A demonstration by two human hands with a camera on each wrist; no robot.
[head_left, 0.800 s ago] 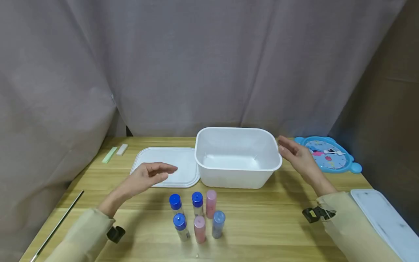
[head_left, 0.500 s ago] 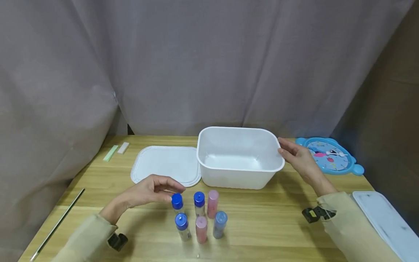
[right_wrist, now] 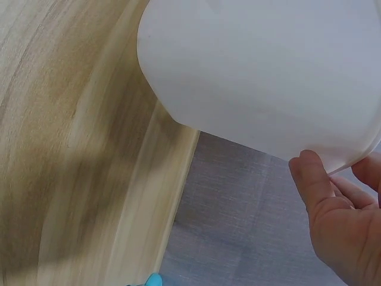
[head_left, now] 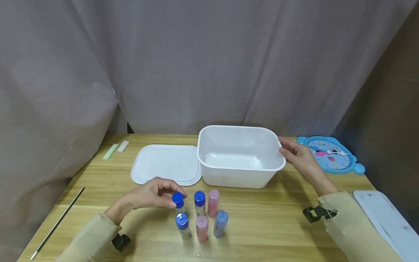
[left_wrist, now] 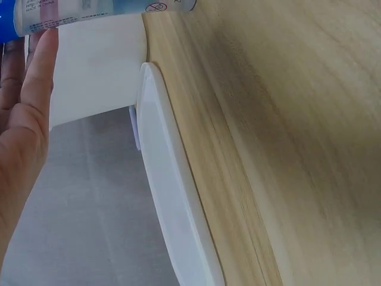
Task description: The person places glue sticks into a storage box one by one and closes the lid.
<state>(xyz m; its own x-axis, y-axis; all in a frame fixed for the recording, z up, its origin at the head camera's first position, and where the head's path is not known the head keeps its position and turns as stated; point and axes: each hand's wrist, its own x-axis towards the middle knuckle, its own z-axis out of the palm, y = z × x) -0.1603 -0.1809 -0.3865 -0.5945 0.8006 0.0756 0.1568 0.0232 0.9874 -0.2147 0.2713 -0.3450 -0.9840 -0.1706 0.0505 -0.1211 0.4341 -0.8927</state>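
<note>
My left hand (head_left: 157,194) has its thumb and fingers on either side of a small clear bottle with a blue cap (head_left: 178,199), the back-left one of a group standing upright. In the left wrist view that bottle (left_wrist: 107,11) shows printed text, fingertips right below its cap. My right hand (head_left: 301,158) pinches the right rim of a white plastic bin (head_left: 234,178), thumb outside; the right wrist view shows its thumb (right_wrist: 309,173) against the bin wall. Close by stand two more blue-capped bottles (head_left: 182,222), two pink tubes (head_left: 202,229) and a greyish-blue tube (head_left: 220,223).
A white lid (head_left: 167,163) lies flat left of the bin. Behind the right hand is a blue toy clock (head_left: 330,154). A white board (head_left: 386,214) lies at the right, a thin metal rod (head_left: 59,222) at the left. Green (head_left: 110,151) and white (head_left: 123,146) strips lie back left.
My left hand has come down and forward from over the lid to the back-left blue-capped bottle and taken hold of it. The right hand has met the bin's rim and stayed there.
</note>
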